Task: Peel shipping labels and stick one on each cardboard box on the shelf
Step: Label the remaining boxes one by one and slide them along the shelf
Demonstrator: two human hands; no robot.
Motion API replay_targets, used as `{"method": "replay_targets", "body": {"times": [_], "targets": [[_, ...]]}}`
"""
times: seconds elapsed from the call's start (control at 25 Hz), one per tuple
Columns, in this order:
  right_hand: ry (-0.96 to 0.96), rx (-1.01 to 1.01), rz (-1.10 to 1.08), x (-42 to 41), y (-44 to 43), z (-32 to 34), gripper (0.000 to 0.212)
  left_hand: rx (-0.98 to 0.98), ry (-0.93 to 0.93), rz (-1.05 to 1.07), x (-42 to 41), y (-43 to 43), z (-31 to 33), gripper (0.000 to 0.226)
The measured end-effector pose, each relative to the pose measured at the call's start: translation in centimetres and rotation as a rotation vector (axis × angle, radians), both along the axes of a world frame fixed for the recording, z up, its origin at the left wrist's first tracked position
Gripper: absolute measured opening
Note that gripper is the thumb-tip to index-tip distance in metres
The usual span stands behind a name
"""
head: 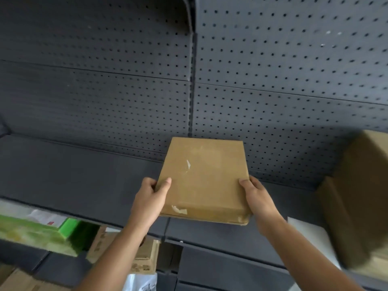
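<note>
A flat brown cardboard box (204, 179) is in the middle of the view, over the dark grey shelf (73, 181). Its top has scuffs and bits of torn tape, and no label shows on it. My left hand (150, 203) grips its near left edge, thumb on top. My right hand (259, 201) grips its near right edge, thumb on top too. The box's near end juts over the shelf's front edge. No sheet of labels is visible.
A larger cardboard box (359, 202) stands blurred on the shelf at the right, with a white sheet (310, 234) beside it. A green carton (35, 232) is at the lower left. More cardboard boxes (144, 257) sit on the shelf below. Pegboard (273, 80) backs the shelf.
</note>
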State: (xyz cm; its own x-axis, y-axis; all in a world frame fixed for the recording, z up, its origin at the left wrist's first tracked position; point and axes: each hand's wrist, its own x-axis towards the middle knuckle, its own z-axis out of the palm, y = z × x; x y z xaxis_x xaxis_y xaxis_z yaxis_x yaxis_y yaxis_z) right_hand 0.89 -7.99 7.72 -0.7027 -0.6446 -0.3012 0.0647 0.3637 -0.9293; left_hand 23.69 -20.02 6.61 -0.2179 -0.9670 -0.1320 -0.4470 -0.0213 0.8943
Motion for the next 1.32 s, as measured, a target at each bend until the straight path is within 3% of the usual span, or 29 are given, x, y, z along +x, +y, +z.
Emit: {"method": "replay_targets", "body": {"times": [0.28, 0.68, 0.8, 0.92, 1.04, 1.16, 1.32], "targets": [[-0.004, -0.016, -0.153, -6.0, 7.7, -1.1, 0.027, 0.034, -0.049, -0.142, -7.7, 4.7, -1.1, 0.044], [-0.047, 0.042, -0.050, -7.5, 9.4, -5.1, 0.047, 0.040, -0.111, -0.110, -9.3, 5.7, -3.6, 0.047], [-0.039, 0.006, -0.078, -8.0, 10.6, -5.1, 0.039, 0.023, -0.080, -0.085, -9.5, 5.8, -4.0, 0.046], [0.303, 0.106, -0.070, -10.0, 13.1, -5.5, 0.037, -0.056, -0.040, -0.073, -9.5, 5.7, -4.1, 0.037], [0.633, 0.444, 0.213, -12.3, 15.2, -6.5, 0.052, -0.283, -0.140, -0.105, -9.9, 6.5, -3.2, 0.045], [0.712, 0.651, 0.385, -13.4, 15.1, -7.2, 0.063, -0.506, -0.181, -0.216, -11.4, 8.1, -1.9, 0.041], [0.786, 0.788, 0.457, -13.2, 14.3, -7.9, 0.063, -0.572, -0.169, -0.393, -13.6, 10.6, -1.4, 0.034]]}}
